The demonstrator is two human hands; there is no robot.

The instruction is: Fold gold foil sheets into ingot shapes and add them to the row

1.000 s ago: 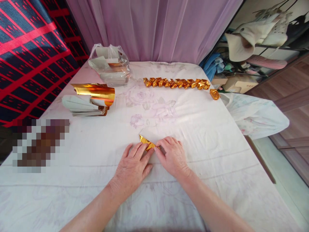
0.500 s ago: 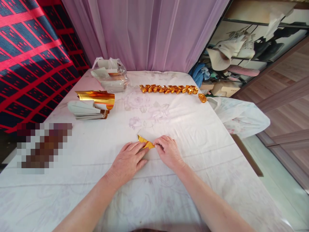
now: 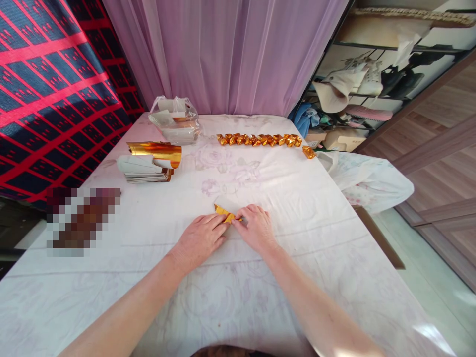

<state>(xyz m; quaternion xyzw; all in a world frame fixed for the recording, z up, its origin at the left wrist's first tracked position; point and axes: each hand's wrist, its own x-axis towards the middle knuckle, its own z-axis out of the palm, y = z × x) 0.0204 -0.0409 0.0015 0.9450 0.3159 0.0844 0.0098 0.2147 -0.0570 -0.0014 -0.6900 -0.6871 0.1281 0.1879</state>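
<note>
A small folded piece of gold foil paper (image 3: 224,213) lies on the white floral tablecloth (image 3: 297,208) in front of me. My left hand (image 3: 201,237) rests flat on the cloth, its fingertips pressing the paper's left part. My right hand (image 3: 255,227) pinches the paper's right end with curled fingers. Most of the paper is hidden under the fingers.
A row of folded gold pieces (image 3: 260,140) lies at the far side, with one loose piece (image 3: 309,152) to its right. A stack of gold sheets (image 3: 150,162) sits at the left, a clear plastic bag (image 3: 174,120) behind it. A blurred patch (image 3: 84,220) is at the left edge.
The camera has tilted up and back, so everything sits a little farther off. Both hands stay on the gold paper, with less of it showing between the fingers now.
</note>
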